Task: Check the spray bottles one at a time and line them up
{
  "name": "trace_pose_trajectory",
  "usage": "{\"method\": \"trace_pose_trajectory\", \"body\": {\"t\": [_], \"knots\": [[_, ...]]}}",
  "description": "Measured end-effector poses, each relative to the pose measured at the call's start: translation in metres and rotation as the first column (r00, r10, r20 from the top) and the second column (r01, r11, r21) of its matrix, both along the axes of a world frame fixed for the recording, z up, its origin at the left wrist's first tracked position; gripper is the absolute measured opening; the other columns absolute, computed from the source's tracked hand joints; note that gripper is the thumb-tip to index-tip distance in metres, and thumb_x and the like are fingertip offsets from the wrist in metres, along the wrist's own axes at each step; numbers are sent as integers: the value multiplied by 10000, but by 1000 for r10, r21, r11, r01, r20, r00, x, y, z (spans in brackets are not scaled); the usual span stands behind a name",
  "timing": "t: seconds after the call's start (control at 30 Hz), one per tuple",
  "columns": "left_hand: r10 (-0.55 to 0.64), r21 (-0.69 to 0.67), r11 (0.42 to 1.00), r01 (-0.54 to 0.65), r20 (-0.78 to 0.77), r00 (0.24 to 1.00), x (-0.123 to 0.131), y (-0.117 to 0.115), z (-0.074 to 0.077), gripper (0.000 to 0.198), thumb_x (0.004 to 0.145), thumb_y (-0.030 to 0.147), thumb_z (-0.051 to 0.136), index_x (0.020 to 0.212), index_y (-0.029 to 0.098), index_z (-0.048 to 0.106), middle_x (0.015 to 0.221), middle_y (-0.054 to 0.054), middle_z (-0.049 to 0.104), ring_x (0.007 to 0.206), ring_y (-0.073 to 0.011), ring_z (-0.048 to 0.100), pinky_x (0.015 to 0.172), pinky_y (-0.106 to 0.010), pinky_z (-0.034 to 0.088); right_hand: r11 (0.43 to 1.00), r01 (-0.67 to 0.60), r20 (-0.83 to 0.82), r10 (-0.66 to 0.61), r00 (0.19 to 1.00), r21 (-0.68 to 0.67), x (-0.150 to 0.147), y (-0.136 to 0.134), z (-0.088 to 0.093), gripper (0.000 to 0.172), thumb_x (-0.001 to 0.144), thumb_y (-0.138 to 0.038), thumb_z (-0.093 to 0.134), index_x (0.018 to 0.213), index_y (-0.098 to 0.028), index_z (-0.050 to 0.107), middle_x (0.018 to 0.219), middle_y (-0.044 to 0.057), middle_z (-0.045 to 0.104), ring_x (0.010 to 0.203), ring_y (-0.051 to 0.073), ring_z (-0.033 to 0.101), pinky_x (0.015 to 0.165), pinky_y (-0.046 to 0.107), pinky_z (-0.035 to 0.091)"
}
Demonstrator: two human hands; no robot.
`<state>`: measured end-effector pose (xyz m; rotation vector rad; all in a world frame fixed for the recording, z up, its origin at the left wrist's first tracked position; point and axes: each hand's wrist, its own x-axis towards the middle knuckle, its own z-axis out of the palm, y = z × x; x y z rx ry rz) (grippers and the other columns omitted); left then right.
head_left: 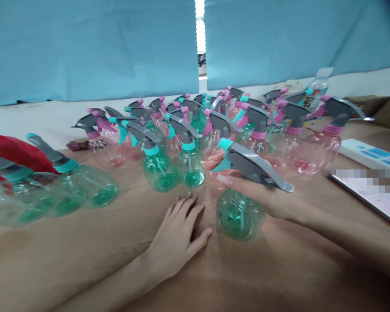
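My right hand [269, 197] is closed round the neck of a green spray bottle [240, 219], under its grey and teal trigger head. The bottle stands roughly upright at the table surface, and the hand hides its collar. Palm down on the wood, my left hand [178, 234] rests with spread fingers and holds nothing. Just beyond its fingertips are two more green bottles, one on the left [160, 171] and another beside it [191, 167]. Behind them crowd several pink and green spray bottles with grey heads.
Several green spray bottles [104, 190] stand at the left, before a red plastic bag [19, 149]. On the right lie a phone-like device [364, 195] and a white box [370, 151]. A clear labelled bottle [316, 93] stands at the back, near a blue curtain [84, 47].
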<state>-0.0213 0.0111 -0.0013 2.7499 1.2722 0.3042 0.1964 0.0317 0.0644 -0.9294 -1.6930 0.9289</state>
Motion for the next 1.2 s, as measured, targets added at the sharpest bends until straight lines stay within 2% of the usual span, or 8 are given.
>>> {"method": "trace_pose_trajectory", "body": {"t": [0.1, 0.17, 0.3, 0.43, 0.67, 0.8, 0.97, 1.2], "knots": [[5, -3, 1000, -5, -7, 1000, 0, 0, 1, 462, 944, 412, 509, 1324, 150, 488, 1416, -154, 460, 1307, -324, 400, 1049, -523, 352, 1000, -8, 13, 8, 1000, 7, -1, 0, 1, 80, 838, -289, 613, 803, -223, 639, 763, -4, 663, 733, 159, 622, 684, 321, 516], [6, -1, 1000, -6, -5, 1000, 0, 1, 1, 462, 945, 412, 507, 1327, 154, 484, 1417, -152, 458, 1301, -324, 404, 1049, -524, 350, 1000, -15, 6, 15, 1000, 2, -1, 1, 1, 75, 841, -287, 612, 863, -225, 646, 773, -3, 664, 761, 167, 633, 703, 331, 526], [2, -4, 1000, -2, 2, 1000, 1, 0, 1, 456, 946, 418, 505, 1322, 160, 486, 1403, -148, 473, 1298, -321, 408, 1049, -518, 350, 999, -47, -26, 46, 999, -24, 0, 1, 0, 249, 850, -292, 619, 1095, -250, 621, 943, 21, 677, 890, 199, 654, 807, 390, 536], [1, 2, 1000, -1, 14, 1000, 0, 0, 0, 460, 943, 420, 507, 1325, 166, 485, 1404, -146, 473, 1294, -327, 414, 1038, -526, 362, 996, -78, -27, 77, 997, -30, 1, 0, 0, 273, 866, -310, 609, 1135, -260, 615, 1017, 39, 673, 969, 226, 648, 800, 401, 546], [8, 2, 1000, -8, 2, 1000, 0, 0, 0, 466, 938, 414, 523, 1325, 158, 496, 1408, -147, 469, 1295, -328, 412, 1048, -516, 353, 998, -53, 10, 54, 998, -42, 1, 0, 0, 134, 872, -343, 598, 920, -235, 662, 853, 13, 702, 858, 199, 656, 777, 385, 526], [0, 11, 1000, 0, -4, 1000, 0, 0, 1, 464, 946, 420, 506, 1330, 162, 490, 1413, -145, 466, 1301, -322, 406, 1048, -521, 354, 997, -63, 28, 64, 998, -35, 2, -1, -1, 155, 874, -353, 586, 805, -233, 656, 794, 3, 699, 808, 186, 652, 753, 368, 521], [-2, 10, 1000, 2, 2, 1000, 0, 1, -1, 465, 947, 424, 503, 1331, 163, 489, 1415, -149, 464, 1301, -328, 409, 1042, -526, 359, 1000, -11, 49, 12, 999, -26, 3, 0, -1, 180, 864, -404, 601, 846, -238, 666, 773, 5, 684, 772, 185, 643, 681, 340, 519], [-1, 8, 1000, 1, 3, 1000, -1, 0, -1, 469, 946, 427, 505, 1336, 167, 482, 1421, -148, 453, 1308, -327, 394, 1042, -525, 358, 1000, -12, 44, 13, 999, -22, 2, -1, -1, 140, 869, -357, 597, 920, -245, 662, 827, 8, 673, 782, 176, 636, 698, 333, 514]]}}
